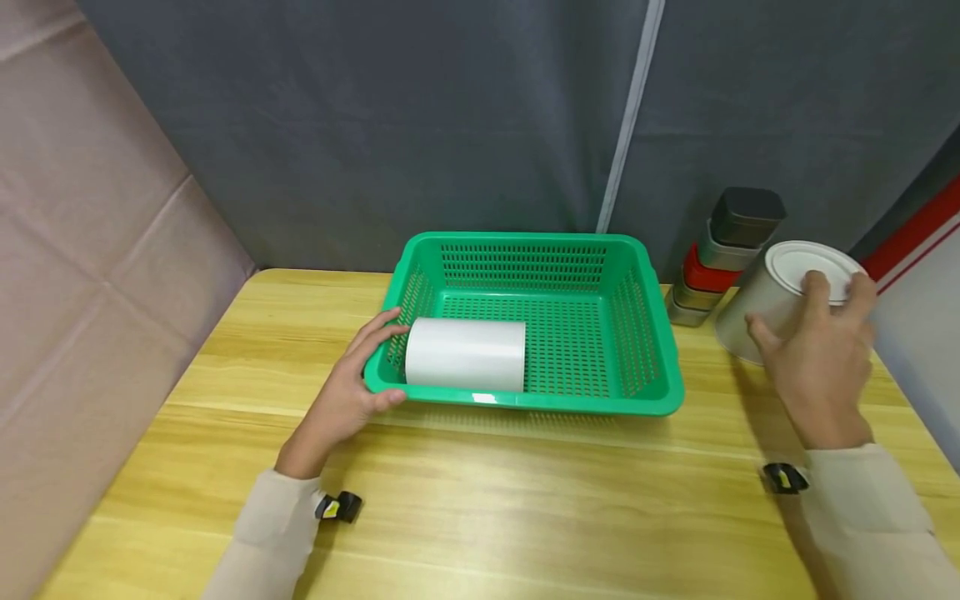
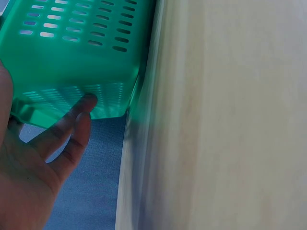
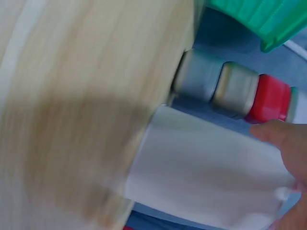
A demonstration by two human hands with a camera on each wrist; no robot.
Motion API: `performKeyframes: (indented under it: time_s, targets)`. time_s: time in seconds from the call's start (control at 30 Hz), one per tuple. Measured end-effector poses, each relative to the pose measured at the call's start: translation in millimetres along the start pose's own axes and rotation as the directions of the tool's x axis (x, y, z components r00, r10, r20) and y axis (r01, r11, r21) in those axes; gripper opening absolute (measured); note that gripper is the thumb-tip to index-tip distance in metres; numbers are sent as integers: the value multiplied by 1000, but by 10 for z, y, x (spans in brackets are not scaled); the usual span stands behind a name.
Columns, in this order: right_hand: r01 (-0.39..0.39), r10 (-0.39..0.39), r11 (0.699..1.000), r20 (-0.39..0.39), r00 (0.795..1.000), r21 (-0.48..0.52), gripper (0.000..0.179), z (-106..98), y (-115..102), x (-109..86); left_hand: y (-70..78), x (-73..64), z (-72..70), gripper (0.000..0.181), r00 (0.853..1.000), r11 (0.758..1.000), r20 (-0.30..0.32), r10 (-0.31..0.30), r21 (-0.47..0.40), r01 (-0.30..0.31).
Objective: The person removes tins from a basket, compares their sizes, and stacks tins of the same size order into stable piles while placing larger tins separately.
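Observation:
A green plastic basket [image 1: 517,402] with slotted walls stands on the table. Inside it a white cylindrical canister [image 1: 465,354] lies on its side near the left front. My left hand [image 1: 352,375] holds the basket's front left corner, thumb along the front rim and fingers spread over the left side. In the left wrist view, two fingers [image 2: 72,132] extend beside the slotted wall. A second white canister [image 1: 750,308] stands upright with its lid on top, at the right. Over its lid and near side is my right hand [image 1: 821,367], fingers spread and thumb apart, blurred.
Left of the upright canister rises a leaning stack of small square tins [image 1: 705,279], black, silver, red and gold. A grey curtain [image 1: 375,125] hangs behind the wooden table [image 1: 525,500]. A red and white panel [image 1: 915,258] borders the right side.

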State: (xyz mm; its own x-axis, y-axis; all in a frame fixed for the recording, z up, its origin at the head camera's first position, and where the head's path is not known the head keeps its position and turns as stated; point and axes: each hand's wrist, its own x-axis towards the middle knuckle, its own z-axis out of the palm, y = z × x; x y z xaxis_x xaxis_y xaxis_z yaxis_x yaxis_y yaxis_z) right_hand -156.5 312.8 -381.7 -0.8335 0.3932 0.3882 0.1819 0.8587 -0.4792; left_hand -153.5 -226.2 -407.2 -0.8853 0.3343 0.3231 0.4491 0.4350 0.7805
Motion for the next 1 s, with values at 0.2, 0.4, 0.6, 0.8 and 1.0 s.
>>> performKeyframes:
  time_s: [0.2, 0.4, 0.6, 0.8, 1.0]
  targets:
    - [48, -50, 998, -60, 997, -39, 81, -123, -124, -97, 8, -4, -1, 98, 1000, 1000, -1, 0, 1, 0]
    - [130, -137, 990, -139, 981, -60, 76, -257, -317, -222, 12, -3, 2, 97, 1000, 1000, 1, -8, -6, 8]
    - [323, -337, 941, -248, 908, -96, 69, -339, -525, -295, 19, 1, 0, 98, 1000, 1000, 1, -11, -8, 11]
    - [431, -434, 900, -242, 868, -70, 71, -322, -764, -330, 18, -1, 0, 98, 1000, 1000, -3, -7, -4, 7]
    - [511, -511, 858, -185, 839, -53, 74, -292, -958, -358, 22, -1, -3, 96, 1000, 1000, 7, -19, -16, 19]
